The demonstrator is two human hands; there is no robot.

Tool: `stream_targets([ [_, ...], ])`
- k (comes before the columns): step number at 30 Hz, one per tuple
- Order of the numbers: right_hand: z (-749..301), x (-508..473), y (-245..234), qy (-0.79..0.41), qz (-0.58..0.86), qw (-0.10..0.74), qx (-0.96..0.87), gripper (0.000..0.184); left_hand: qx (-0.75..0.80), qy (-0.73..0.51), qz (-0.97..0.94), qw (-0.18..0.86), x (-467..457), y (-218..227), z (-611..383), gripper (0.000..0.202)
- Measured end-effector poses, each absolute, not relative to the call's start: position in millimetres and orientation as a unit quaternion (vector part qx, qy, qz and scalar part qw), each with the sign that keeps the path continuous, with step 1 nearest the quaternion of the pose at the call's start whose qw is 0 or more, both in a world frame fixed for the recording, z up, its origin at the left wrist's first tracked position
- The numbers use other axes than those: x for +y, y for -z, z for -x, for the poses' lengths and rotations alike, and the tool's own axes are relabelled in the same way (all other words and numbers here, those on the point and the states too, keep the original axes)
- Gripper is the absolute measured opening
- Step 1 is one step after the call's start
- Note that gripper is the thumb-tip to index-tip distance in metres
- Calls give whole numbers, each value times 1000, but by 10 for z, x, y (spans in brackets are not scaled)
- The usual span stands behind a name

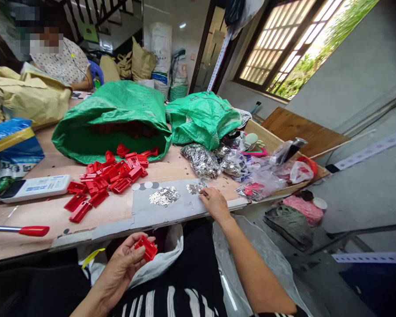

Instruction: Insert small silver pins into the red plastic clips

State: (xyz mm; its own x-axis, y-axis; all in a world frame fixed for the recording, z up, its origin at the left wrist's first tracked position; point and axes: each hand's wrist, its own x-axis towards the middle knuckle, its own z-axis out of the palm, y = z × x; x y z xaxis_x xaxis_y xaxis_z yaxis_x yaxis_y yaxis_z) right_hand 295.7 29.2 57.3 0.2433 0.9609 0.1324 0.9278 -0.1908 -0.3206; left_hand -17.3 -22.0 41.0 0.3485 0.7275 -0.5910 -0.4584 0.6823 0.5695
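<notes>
Pieces of red plastic lie in a loose heap on the left of the wooden table, some spilling from the mouth of a large green sack just behind them. One more, a hollow red piece, is in the left hand, pinched between thumb and fingers off the near edge of the table, below the tabletop's front. The right hand reaches onto a grey sheet along that edge, its fingertips drawn close together at the near right side of a small pile of metal bits; I cannot tell whether they grip one. Left of that pile, well apart from the hand, a bigger heap of silvery parts rests on the same sheet, with a row of flat discs just behind it. Farther back, a clear bag of metal parts sits in front of a second green sack, and more small plastic bags crowd the right end. On the left are a flat white device and, nearer, a red-handled lever. Across the table, at the far left, sits another person in a dotted top.
</notes>
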Motion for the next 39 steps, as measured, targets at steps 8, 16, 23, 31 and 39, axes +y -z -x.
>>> stream_targets([
  [8,-2878,451,-520,-44,762,170,-623,12,447,-388,-162,790,-231,-500,188,42],
  [16,-2915,342,-610,-54,758,199,-618,13,445,-406,-174,779,-204,-429,154,44],
  [23,-2619,211,-687,-204,668,350,-624,13,433,-460,-294,717,-112,-375,132,46],
  [31,-1723,-1,-875,-329,546,345,-688,9,459,-496,-475,564,-58,-437,146,34],
  [39,-1500,11,-792,-297,515,317,-739,6,464,-487,-579,461,-60,-402,199,34],
])
